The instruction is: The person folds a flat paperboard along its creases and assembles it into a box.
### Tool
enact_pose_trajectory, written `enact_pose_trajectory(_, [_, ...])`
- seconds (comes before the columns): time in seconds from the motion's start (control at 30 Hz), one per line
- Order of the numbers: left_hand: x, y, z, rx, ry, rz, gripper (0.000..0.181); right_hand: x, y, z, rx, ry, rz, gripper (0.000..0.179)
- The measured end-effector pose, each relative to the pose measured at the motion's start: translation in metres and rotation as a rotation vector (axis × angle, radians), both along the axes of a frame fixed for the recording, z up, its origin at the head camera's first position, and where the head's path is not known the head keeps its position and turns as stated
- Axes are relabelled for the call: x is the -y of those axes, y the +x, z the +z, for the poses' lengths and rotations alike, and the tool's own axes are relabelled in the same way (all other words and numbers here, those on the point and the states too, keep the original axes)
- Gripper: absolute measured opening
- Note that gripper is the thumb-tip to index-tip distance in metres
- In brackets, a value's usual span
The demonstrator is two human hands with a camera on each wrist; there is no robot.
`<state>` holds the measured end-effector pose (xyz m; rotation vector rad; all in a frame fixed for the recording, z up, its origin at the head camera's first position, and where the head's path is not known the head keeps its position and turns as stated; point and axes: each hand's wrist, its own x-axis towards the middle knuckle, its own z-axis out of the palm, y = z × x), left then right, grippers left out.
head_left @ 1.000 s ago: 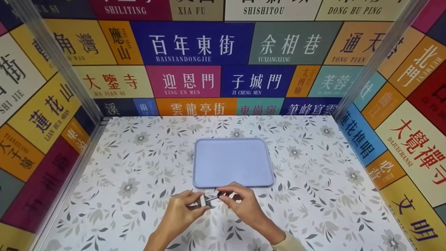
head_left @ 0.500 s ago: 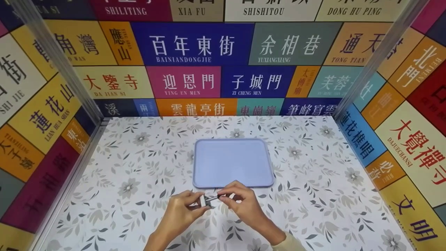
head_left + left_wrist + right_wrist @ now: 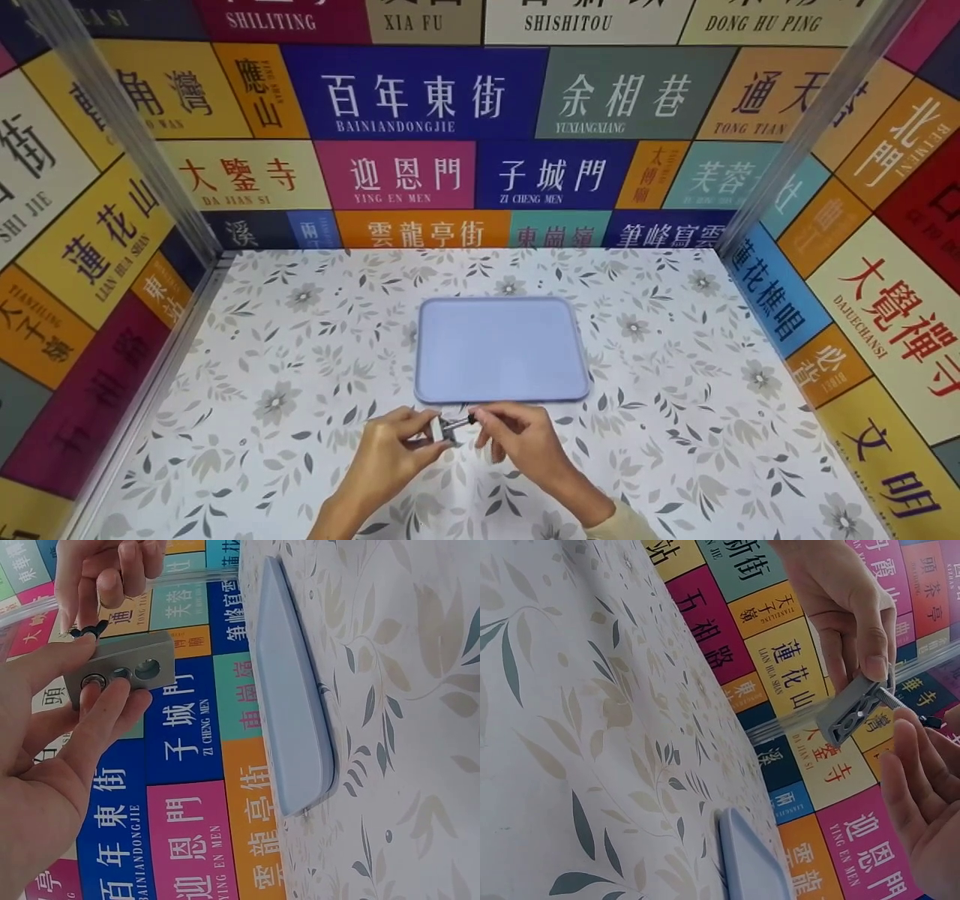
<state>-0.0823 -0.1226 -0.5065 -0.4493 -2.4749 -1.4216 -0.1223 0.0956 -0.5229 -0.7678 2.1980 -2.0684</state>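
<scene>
Between its thumb and fingers, my left hand (image 3: 397, 450) grips a grey bracket block (image 3: 124, 652). The left wrist view shows holes along one flat face; ribbed cut-outs show on the other side in the right wrist view. A threaded screw (image 3: 889, 698) with a black wing-shaped head (image 3: 91, 630) sticks out of the block towards my right hand (image 3: 529, 442). My right thumb and a finger are at that black head, while the other fingers hang loosely lower down. How deep the screw sits is hidden.
A pale blue tray (image 3: 502, 349) lies flat on the flower-patterned table (image 3: 300, 360), just beyond my hands. Panels with printed signs (image 3: 412, 94) stand at the back and both sides, with clear strips at the corners.
My right fingers have rolled down and spread below the black screw head, with the thumb side now uppermost. The left hand and block stay in place.
</scene>
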Motion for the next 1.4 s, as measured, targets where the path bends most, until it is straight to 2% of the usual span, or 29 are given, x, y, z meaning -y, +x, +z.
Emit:
enact_pose_trajectory(0.13, [-0.0002,-0.0001,0.0000,-0.019,0.010,-0.012,0.034,0.0009,-0.0002,0.0033,0.088,0.012,0.006,0.019])
enact_pose_trajectory(0.2, [-0.0003,0.0000,-0.0001,-0.023,0.020,-0.020,0.034,0.0017,-0.0003,0.0038,0.100,0.001,0.005,0.020])
enact_pose_trajectory(0.33, [0.0000,0.0007,-0.0006,-0.015,0.036,-0.031,0.032,0.0030,-0.0010,0.0030,0.058,-0.009,0.001,0.019])
enact_pose_trajectory(0.7, [0.0021,0.0012,-0.0006,-0.001,0.011,0.002,0.034,0.0023,-0.0019,0.0008,-0.010,-0.026,0.021,0.022])
enact_pose_trajectory(1.07, [0.0024,0.0021,-0.0032,-0.027,0.026,0.023,0.034,0.0004,-0.0031,-0.0030,0.004,-0.036,0.017,0.025])
enact_pose_trajectory(1.27, [0.0012,0.0026,-0.0065,0.008,0.050,0.036,0.034,-0.0020,-0.0036,-0.0030,0.059,-0.019,-0.008,0.029])
enact_pose_trajectory(1.4, [0.0006,0.0031,-0.0094,0.027,0.043,0.053,0.032,-0.0041,-0.0055,-0.0039,0.052,-0.006,-0.007,0.035])
